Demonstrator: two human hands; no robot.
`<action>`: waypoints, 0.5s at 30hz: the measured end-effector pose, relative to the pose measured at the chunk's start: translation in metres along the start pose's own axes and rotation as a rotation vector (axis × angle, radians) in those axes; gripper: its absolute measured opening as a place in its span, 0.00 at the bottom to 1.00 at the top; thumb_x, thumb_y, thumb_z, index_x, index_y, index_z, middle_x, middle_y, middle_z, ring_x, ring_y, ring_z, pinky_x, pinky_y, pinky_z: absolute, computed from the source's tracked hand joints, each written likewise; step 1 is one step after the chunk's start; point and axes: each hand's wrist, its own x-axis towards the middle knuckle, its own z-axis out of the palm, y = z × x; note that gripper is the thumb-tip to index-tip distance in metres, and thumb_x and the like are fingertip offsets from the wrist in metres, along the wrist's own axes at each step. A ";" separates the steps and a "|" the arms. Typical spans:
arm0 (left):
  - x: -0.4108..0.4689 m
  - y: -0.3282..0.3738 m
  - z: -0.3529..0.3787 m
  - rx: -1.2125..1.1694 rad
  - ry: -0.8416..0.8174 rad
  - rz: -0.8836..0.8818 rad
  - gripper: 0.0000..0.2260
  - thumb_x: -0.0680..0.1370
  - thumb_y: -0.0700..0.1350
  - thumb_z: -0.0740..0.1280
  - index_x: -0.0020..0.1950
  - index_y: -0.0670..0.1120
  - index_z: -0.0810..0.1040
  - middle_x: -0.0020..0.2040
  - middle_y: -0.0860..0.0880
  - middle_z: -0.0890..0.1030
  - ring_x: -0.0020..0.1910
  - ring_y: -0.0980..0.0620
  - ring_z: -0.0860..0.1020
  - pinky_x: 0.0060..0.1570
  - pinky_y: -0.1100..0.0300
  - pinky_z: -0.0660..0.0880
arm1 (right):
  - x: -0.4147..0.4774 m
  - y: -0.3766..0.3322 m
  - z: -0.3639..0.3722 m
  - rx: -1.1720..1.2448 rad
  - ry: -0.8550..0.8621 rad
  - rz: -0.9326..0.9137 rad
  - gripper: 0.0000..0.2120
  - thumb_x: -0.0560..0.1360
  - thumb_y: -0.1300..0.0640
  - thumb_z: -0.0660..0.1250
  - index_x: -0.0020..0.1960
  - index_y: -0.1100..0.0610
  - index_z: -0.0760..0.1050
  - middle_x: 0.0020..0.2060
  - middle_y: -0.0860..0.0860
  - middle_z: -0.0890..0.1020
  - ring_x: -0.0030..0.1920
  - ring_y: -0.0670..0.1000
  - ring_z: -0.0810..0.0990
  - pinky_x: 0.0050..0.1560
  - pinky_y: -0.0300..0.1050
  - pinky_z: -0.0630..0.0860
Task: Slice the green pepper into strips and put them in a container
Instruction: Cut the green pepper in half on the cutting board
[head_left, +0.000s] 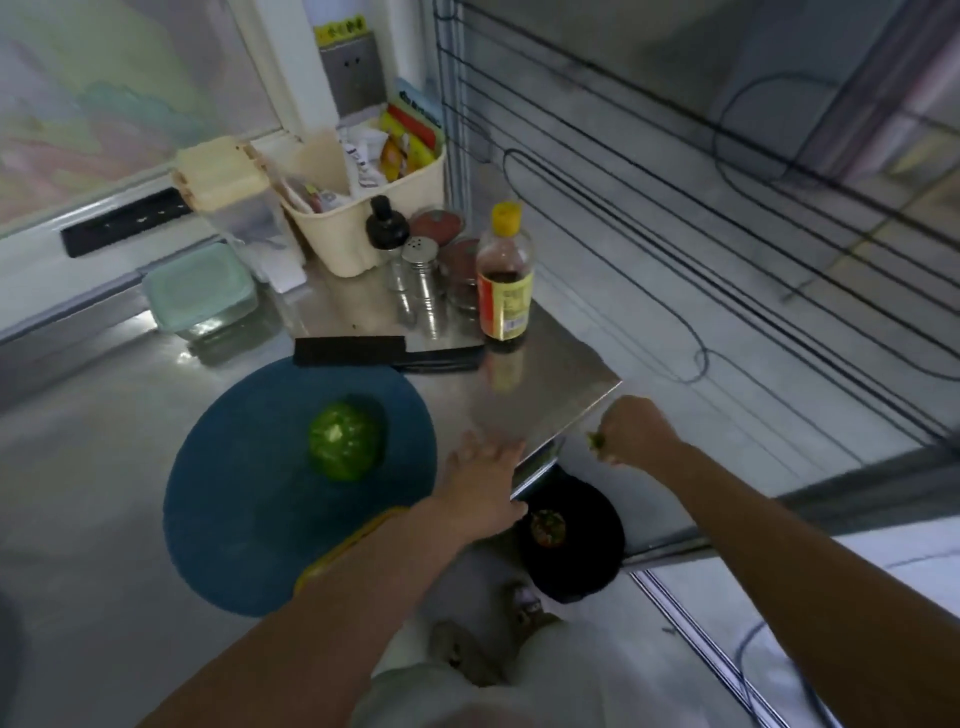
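Observation:
A green pepper (345, 440) sits cut side up on the round blue cutting board (260, 509). My left hand (483, 486) lies flat with straight fingers on the steel counter's right edge. My right hand (631, 428) is out past the counter's corner, above a black bin (587, 561), and pinches a small green scrap (595, 440). Pepper waste (547, 527) lies inside the bin. A black-handled knife (384, 351) rests on the counter behind the board. A lidded pale-green container (200, 288) stands at the back left.
A sauce bottle (505, 275), shakers (415, 275) and jars crowd the back of the counter (545, 384), with a cream caddy (363, 208) of packets behind them. A wire rack (675, 208) rises on the right. My feet show on the floor below.

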 end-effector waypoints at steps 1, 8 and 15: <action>0.002 0.006 -0.001 0.039 -0.039 -0.016 0.37 0.76 0.54 0.64 0.77 0.52 0.44 0.78 0.44 0.44 0.74 0.35 0.43 0.71 0.41 0.47 | -0.003 0.012 0.007 -0.006 -0.026 0.031 0.05 0.73 0.58 0.66 0.44 0.60 0.78 0.42 0.53 0.81 0.46 0.52 0.80 0.48 0.40 0.74; 0.011 0.012 -0.015 0.213 -0.083 -0.011 0.36 0.76 0.54 0.64 0.77 0.51 0.46 0.77 0.43 0.47 0.72 0.32 0.54 0.69 0.44 0.59 | -0.002 0.050 0.046 0.012 -0.042 0.121 0.16 0.75 0.55 0.67 0.59 0.63 0.77 0.59 0.57 0.78 0.60 0.57 0.76 0.59 0.44 0.72; 0.012 0.007 -0.023 0.182 -0.092 0.038 0.33 0.77 0.53 0.64 0.77 0.52 0.50 0.77 0.43 0.52 0.69 0.34 0.61 0.66 0.46 0.64 | 0.001 0.047 0.031 0.048 0.061 0.226 0.11 0.72 0.59 0.69 0.53 0.60 0.80 0.51 0.58 0.81 0.53 0.59 0.80 0.51 0.46 0.76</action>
